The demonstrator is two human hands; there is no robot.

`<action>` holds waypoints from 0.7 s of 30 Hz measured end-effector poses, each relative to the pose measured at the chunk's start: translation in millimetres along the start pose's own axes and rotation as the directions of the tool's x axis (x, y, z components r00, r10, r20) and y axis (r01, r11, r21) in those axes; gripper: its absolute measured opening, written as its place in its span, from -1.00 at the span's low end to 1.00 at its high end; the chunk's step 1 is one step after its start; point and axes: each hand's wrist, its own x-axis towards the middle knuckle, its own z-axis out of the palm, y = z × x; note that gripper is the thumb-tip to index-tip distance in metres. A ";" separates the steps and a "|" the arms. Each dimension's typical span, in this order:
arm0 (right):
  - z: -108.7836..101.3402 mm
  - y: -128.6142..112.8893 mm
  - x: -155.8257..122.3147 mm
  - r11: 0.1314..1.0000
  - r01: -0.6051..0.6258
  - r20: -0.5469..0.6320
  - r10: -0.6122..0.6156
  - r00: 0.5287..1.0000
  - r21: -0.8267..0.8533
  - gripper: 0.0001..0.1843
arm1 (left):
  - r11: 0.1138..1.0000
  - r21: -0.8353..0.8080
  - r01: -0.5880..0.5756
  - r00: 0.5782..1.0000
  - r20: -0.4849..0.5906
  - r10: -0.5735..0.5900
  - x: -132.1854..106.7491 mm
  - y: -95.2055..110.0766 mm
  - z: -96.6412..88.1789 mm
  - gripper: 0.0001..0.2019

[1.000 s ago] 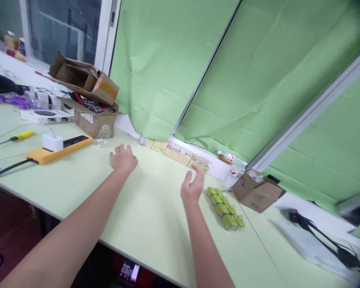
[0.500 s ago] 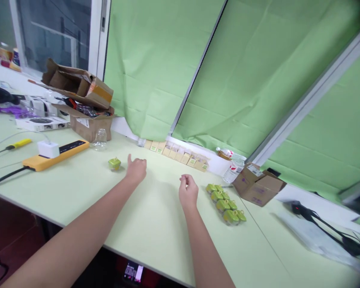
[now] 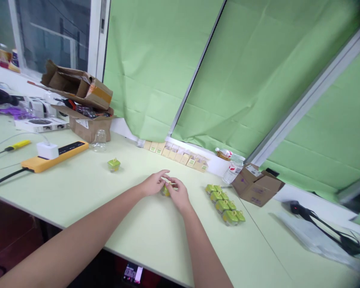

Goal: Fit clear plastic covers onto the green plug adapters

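Observation:
My left hand (image 3: pixel 155 183) and my right hand (image 3: pixel 179 194) meet over the middle of the table. Between their fingers is a small clear box with a green lid (image 3: pixel 166 190), partly hidden by the fingertips. Both hands are closed around it, thumbs and fingers pressing from either side. A similar green-lidded box (image 3: pixel 114 164) stands alone to the left of my hands. Several more green-lidded boxes (image 3: pixel 223 206), with small rings on top, stand in a double row to the right.
A row of small cardboard boxes (image 3: pixel 180 155) lines the wall. To the left lie an orange power strip (image 3: pixel 55 156), a yellow screwdriver (image 3: pixel 19 144), a clear jar (image 3: pixel 100 141) and opened cartons (image 3: pixel 90 126). At right are a water bottle (image 3: pixel 232 172) and a cardboard box (image 3: pixel 256 186).
My left hand has moved right and my right hand slightly left, so they now meet. The green-lidded box between them has come into sight. The other boxes stay put.

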 end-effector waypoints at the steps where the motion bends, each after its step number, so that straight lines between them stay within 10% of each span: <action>1: -0.8 0.2 0.5 1.000 0.003 0.014 -0.003 1.000 0.019 -0.69 | 1.000 -0.024 0.010 1.000 0.016 -0.010 -0.2 0.3 1.3 -0.47; 7: -2.8 2.4 4.0 0.985 -0.091 0.051 0.084 0.995 0.145 -0.69 | 0.984 -0.164 0.070 0.994 0.096 -0.055 -5.7 5.8 4.3 -0.37; 21: -9.8 -6.4 0.7 0.934 -0.117 0.118 0.081 0.990 0.336 -0.65 | 0.992 0.122 -0.004 0.992 0.126 -0.012 -12.2 15.4 -5.9 -0.24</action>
